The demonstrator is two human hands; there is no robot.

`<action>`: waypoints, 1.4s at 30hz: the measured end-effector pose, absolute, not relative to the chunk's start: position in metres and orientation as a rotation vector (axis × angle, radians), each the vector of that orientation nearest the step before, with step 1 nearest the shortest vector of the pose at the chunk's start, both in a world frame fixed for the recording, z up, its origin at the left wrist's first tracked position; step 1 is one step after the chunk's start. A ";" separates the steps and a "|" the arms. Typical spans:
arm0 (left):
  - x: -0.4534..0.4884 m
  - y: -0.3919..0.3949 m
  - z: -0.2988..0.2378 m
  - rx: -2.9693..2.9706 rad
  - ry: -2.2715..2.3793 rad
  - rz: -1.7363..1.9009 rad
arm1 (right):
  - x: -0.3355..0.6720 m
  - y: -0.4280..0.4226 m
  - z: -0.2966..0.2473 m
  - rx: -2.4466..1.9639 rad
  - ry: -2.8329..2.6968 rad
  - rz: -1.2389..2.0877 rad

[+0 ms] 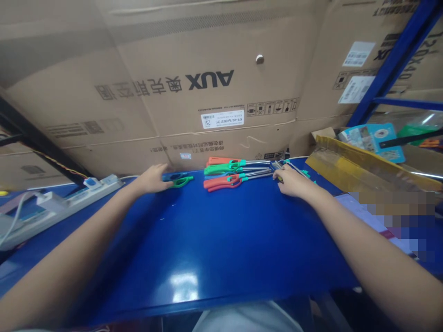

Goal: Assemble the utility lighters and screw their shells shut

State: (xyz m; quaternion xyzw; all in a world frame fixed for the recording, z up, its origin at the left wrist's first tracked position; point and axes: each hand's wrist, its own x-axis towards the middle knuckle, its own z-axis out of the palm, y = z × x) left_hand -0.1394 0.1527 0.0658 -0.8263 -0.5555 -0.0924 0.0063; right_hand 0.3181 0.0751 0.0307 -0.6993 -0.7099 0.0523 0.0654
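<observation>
Long-nosed lighters with orange (pixel 223 181) and green (pixel 221 168) handles lie side by side at the back of the blue table (pixel 221 235), metal barrels pointing right. My left hand (pixel 155 179) is left of them, fingers curled on a green lighter piece (pixel 180 182) and a blue one (pixel 175 176) behind it. How far its fingers wrap around them is partly hidden. At the barrel tips, my right hand (pixel 292 181) is closed in a pinch on a small dark and yellow thing (pixel 279 178), mostly covered. Teal-ended pieces (pixel 305 174) lie just beyond this hand.
A large cardboard box (pixel 155 120) stands upright along the table's back edge. A white power strip (pixel 69 205) with plugs lies at left. On the right are a box with yellow tape (pixel 360 161), a blue package (pixel 377 138) and a blue metal post (pixel 391 64).
</observation>
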 end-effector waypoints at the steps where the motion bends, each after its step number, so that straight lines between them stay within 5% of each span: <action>1: -0.144 0.151 0.064 -2.601 -1.750 -0.273 | 0.319 0.076 0.029 -2.092 -2.139 0.148; 20: -0.151 0.124 0.076 -2.791 -1.861 -0.236 | 0.290 0.068 0.030 -1.217 -1.986 -0.124; 27: -0.061 0.040 0.082 -3.174 -1.400 -0.391 | 0.249 0.024 0.045 -0.804 -2.267 0.505; 34: 0.002 0.002 0.021 -3.282 -1.301 -0.651 | 0.242 0.006 0.050 -1.041 -2.672 0.662; 42: -0.012 0.008 0.016 -3.294 -1.243 -0.763 | 0.244 0.007 0.052 -1.261 -2.742 0.581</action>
